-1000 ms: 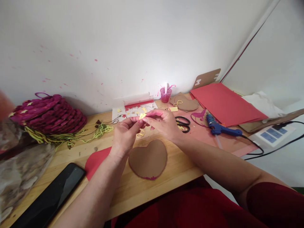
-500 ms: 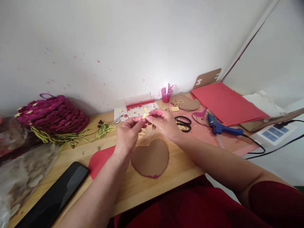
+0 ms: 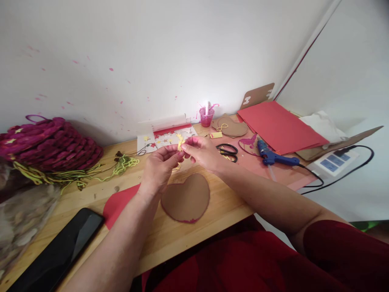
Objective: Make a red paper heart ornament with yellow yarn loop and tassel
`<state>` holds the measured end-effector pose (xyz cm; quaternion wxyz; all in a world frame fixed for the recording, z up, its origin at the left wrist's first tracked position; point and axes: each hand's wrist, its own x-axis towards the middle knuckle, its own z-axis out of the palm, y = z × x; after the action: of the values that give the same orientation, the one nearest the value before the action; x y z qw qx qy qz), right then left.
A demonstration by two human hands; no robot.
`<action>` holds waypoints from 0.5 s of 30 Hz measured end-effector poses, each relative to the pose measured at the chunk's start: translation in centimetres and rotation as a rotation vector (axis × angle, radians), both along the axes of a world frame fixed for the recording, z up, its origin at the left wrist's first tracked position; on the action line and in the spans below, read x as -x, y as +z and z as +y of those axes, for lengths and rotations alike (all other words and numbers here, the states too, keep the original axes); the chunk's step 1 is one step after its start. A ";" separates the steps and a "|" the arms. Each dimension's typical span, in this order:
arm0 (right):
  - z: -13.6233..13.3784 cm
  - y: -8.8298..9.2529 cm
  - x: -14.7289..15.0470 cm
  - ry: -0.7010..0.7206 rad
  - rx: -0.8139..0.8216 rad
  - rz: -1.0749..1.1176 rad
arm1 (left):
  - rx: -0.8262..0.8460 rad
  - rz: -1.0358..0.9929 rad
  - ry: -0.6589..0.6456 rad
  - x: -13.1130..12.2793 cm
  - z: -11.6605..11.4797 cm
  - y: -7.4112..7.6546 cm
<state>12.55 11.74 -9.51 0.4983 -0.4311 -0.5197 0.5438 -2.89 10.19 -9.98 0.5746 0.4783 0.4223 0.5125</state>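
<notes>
Between fingertips [image 3: 174, 159], upward-jutting yellow piece [image 3: 180, 141], perhaps paper

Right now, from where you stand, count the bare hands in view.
2: the left hand and the right hand, meeting at a yellow piece just beyond the brown heart. No other hand shows.

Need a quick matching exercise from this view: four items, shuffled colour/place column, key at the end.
Items
1. Yellow piece
2. Phone
3. Glue gun
4. Cup

Colour or place
A. Blue, beside the red sheets
B. At the fingertips of the left hand and the right hand
C. Pink, with a white stick standing in it
D. Black, left of the left forearm

Pairs: 1-B, 2-D, 3-A, 4-C
</notes>
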 end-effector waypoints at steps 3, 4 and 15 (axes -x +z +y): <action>-0.1 0.2 -0.1 -0.009 0.030 -0.015 | 0.024 -0.004 -0.008 0.0 0.1 0.0; -0.1 0.2 -0.1 -0.016 0.035 -0.019 | 0.030 -0.006 -0.006 0.0 0.1 0.0; 1.2 0.6 -1.2 -0.131 0.099 -0.045 | -0.177 0.592 -0.082 0.2 -0.2 -0.3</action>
<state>13.77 12.90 -8.91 0.4991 -0.5003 -0.4739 0.5254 -3.05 9.96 -10.31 0.4030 0.6715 0.5054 0.3623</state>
